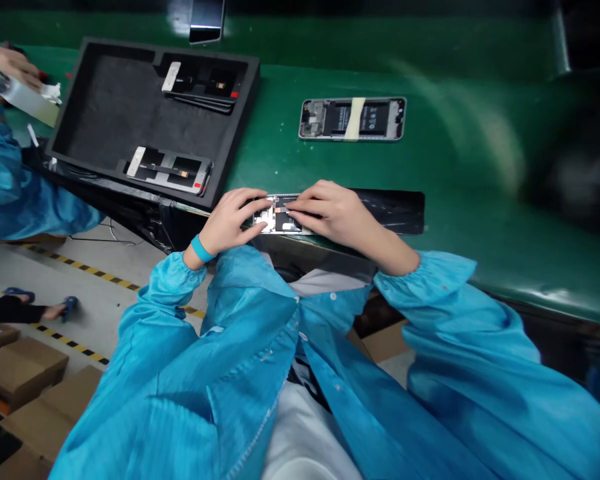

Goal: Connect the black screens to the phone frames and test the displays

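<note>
An opened phone body (267,217) lies at the bench's near edge with its inner parts facing up. My left hand (234,217) grips its left end, thumb on the near side and fingers on the far side. My right hand (334,212) bends over the phone, its fingertips pinched together at a small ribbon cable (280,209) near the middle. Whether the fingertips touch the connector beneath is too small to tell. A glossy black screen panel (397,210) extends to the right, partly under my right wrist.
Beyond my hands lies another open phone (325,120) with a pale tape strip across its battery. A black foam tray (115,100) at left holds two stacks of screen parts. A dark phone (207,20) lies at the back. A co-worker's hand (13,67) is at far left.
</note>
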Demonstrator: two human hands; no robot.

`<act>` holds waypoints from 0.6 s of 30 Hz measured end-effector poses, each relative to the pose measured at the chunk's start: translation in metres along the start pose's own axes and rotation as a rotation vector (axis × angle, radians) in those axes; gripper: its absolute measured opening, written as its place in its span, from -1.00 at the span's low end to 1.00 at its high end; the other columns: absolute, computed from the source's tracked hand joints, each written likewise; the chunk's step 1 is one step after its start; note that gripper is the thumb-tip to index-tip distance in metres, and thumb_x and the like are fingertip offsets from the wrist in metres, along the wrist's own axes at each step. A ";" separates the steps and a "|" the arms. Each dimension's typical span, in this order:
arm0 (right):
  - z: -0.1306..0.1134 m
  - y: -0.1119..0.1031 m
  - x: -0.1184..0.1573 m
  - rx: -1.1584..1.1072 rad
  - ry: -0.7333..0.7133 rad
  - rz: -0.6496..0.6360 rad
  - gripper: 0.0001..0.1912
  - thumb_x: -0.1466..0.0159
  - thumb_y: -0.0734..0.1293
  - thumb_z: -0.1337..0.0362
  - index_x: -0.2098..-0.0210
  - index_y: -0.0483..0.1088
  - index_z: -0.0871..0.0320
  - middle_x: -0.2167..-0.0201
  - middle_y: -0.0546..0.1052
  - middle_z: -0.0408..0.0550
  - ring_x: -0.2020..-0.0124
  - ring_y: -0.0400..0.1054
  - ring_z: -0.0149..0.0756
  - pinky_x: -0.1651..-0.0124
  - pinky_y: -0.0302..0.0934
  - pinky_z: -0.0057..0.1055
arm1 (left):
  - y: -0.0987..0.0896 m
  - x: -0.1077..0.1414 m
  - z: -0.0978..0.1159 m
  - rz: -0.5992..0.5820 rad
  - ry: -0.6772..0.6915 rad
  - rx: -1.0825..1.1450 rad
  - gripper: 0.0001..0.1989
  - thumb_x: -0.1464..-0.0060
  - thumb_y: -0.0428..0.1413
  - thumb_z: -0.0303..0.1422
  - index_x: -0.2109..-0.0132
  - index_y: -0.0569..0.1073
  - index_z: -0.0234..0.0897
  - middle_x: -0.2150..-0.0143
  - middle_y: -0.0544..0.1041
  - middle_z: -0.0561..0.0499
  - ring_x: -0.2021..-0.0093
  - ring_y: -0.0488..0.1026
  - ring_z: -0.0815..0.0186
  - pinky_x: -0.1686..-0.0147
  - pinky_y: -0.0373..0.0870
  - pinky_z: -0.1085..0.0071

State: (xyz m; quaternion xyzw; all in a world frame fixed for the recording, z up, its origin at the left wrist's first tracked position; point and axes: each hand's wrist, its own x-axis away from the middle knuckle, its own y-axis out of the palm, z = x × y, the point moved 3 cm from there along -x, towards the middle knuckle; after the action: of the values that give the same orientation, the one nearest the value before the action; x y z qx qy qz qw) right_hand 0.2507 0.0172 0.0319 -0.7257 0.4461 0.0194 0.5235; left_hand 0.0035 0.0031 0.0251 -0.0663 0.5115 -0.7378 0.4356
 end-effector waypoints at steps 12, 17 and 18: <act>0.001 0.001 0.000 0.029 -0.023 0.005 -0.68 -0.54 0.33 0.17 0.08 0.69 0.22 0.23 0.64 0.10 0.20 0.49 -0.19 0.13 0.40 -0.21 | -0.001 0.002 -0.002 -0.134 0.128 -0.228 -0.59 -0.50 0.05 -0.15 -0.36 0.51 -0.07 -0.36 0.50 -0.19 -0.31 0.43 0.02 -0.29 0.41 -0.04; 0.003 0.003 0.000 0.025 -0.018 -0.017 -0.66 -0.54 0.30 0.16 0.07 0.68 0.23 0.22 0.63 0.11 0.20 0.47 -0.18 0.13 0.37 -0.22 | -0.006 -0.008 0.004 -0.233 0.153 -0.337 -0.58 -0.52 0.00 -0.15 -0.35 0.53 -0.12 -0.36 0.52 -0.17 -0.26 0.45 0.01 -0.24 0.48 0.01; 0.003 0.003 -0.001 0.028 -0.030 -0.017 -0.66 -0.54 0.30 0.17 0.07 0.67 0.24 0.23 0.63 0.11 0.20 0.47 -0.18 0.14 0.36 -0.22 | -0.008 -0.010 0.004 -0.235 0.169 -0.348 -0.58 -0.53 0.00 -0.16 -0.34 0.54 -0.14 -0.35 0.53 -0.18 -0.24 0.46 0.01 -0.22 0.49 0.02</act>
State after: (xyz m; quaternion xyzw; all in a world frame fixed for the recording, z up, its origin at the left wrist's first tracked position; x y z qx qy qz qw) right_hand 0.2492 0.0199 0.0285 -0.7217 0.4324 0.0195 0.5402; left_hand 0.0071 0.0078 0.0367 -0.1376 0.6545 -0.6869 0.2844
